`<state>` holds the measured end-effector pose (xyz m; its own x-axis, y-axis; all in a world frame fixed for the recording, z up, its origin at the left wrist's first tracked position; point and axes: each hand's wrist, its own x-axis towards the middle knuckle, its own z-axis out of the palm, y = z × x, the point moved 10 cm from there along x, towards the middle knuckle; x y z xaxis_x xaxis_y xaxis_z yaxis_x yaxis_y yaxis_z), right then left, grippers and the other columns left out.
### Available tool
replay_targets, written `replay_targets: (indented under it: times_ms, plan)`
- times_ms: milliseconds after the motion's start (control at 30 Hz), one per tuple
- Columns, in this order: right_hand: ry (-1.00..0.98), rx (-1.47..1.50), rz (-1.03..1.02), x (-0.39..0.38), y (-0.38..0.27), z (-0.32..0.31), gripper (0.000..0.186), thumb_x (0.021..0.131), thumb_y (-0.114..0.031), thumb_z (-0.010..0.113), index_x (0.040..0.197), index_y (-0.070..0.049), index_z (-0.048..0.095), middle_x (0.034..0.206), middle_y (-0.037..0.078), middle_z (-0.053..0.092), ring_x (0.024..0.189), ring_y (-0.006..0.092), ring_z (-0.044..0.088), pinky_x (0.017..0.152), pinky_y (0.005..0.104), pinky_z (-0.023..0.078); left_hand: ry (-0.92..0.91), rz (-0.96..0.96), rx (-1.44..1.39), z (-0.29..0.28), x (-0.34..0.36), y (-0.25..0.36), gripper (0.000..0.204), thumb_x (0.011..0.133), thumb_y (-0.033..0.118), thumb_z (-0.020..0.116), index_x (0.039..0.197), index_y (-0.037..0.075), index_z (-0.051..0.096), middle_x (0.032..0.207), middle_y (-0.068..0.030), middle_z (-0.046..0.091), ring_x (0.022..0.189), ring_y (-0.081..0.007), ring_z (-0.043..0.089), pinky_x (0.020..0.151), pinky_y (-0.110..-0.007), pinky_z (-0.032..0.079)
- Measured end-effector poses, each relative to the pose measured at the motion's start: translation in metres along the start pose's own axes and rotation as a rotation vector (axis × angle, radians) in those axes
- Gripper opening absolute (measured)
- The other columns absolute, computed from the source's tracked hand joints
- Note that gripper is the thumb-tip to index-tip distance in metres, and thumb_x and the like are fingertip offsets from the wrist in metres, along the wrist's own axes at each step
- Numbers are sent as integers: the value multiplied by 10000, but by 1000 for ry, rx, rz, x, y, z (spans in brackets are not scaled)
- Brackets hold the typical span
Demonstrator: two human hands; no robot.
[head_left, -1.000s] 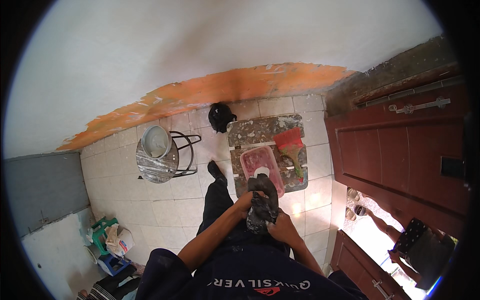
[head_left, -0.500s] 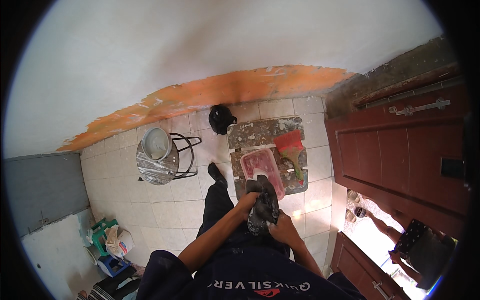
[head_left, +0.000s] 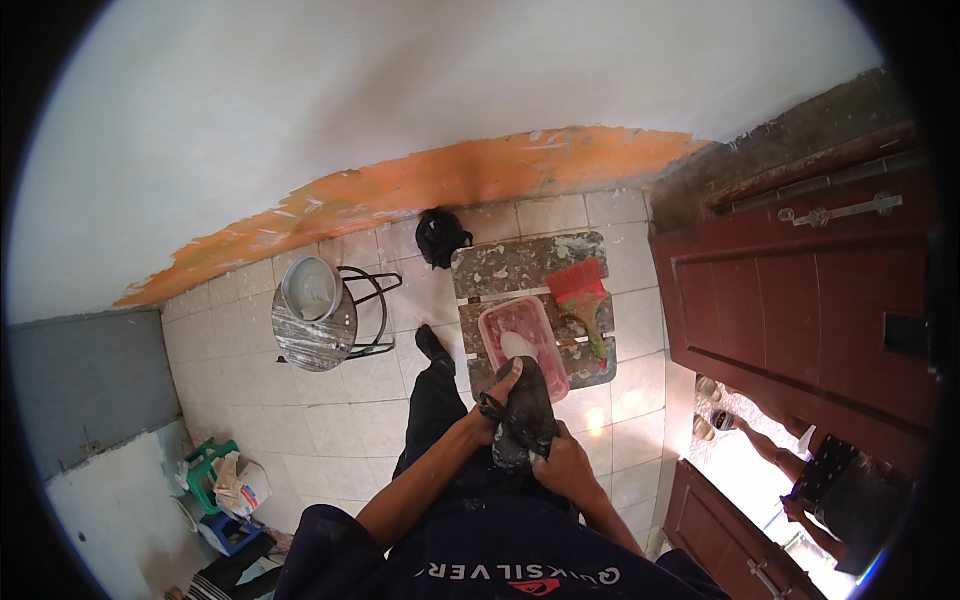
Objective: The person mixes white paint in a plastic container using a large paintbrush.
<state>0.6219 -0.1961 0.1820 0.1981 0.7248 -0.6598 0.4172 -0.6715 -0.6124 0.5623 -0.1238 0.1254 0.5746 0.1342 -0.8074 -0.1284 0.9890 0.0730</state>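
Both of my hands grip a dark, white-smeared plastic bag (head_left: 527, 410) in front of my body. My left hand (head_left: 490, 412) is wrapped around its left side, thumb lying along the upper part. Lower down, my right hand (head_left: 566, 466) closes on the bag's right edge. From the bag's far end a white paste (head_left: 517, 345) bulges out into a pink plastic tub (head_left: 488, 325). The tub stands on a paint-spattered low table (head_left: 500, 262). To its right lies a wide brush (head_left: 580, 300) with red bristles and a greenish handle.
A spattered round stool (head_left: 315, 345) bears a grey bucket (head_left: 306, 290) at the left. By the orange-and-white wall sits a black bag (head_left: 441, 238). Far left are a green stool (head_left: 207, 470) and a blue one. Beyond the dark red door (head_left: 800, 290), a person sits at the right.
More white paste now shows coming from the bag into the tub. My left hand has shifted its hold, with the thumb now stretched upward along the bag.
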Motion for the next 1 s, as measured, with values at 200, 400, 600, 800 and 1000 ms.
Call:
replay_targets:
  times_ms: [200,400,600,800,1000]
  plan:
    - [80,183,-67,-6,5,1,448,735,-108,611,1162,3,530,1246,231,463,1115,393,498,947,420,409,-63,-154,27,-21,17,-26,390,852,366,624,1055,44,540,872,-73,627,743,-191,633,688,-344,539]
    - [138,334,8,-6,26,1,409,751,-19,610,1134,60,494,1024,213,620,971,301,611,868,353,456,-64,-161,163,-24,24,-34,286,910,266,551,1062,27,511,869,-97,614,752,-198,631,687,-333,532]
    - [81,360,11,0,40,12,355,775,-30,626,1100,59,515,1003,159,633,930,214,604,836,321,459,54,-86,146,-41,28,-32,247,908,171,532,1084,0,507,905,-106,617,783,-206,636,716,-340,533]
    - [76,364,-28,4,34,14,311,783,-47,634,1065,47,541,984,130,623,908,200,600,827,313,457,60,32,130,-53,36,-29,230,905,99,466,1102,-11,507,958,-124,609,810,-209,631,737,-336,529]
    - [120,394,-25,2,39,15,293,780,-59,639,1043,41,559,982,122,618,915,207,599,837,314,452,-111,44,-146,-6,5,-3,336,923,254,408,1128,8,510,961,-135,609,812,-232,631,745,-351,532]
